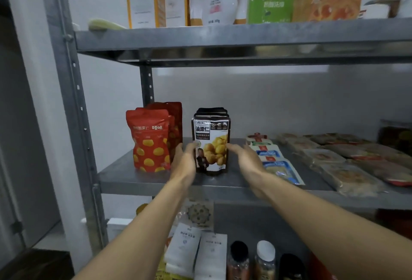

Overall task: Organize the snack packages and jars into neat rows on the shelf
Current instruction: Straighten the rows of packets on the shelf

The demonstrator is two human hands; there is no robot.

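Note:
On the middle shelf (138, 177) stands a row of black and white chestnut pouches (211, 143), upright, one behind another. My left hand (186, 159) presses against the front pouch's left edge, and my right hand (242, 157) touches its right edge, fingers spread. Left of them stand red chestnut pouches (149, 141) in a short row. To the right, small blue and red-trimmed packets (270, 159) lie flat in a line, and beyond them several clear-wrapped packages (347, 163) lie flat.
The top shelf (223, 39) holds boxes and bags. Below, white pouches (198, 255) and jars with black and white lids (264, 257) stand. A dark jar (395, 137) sits far right on the middle shelf. The metal upright (73, 101) is at left.

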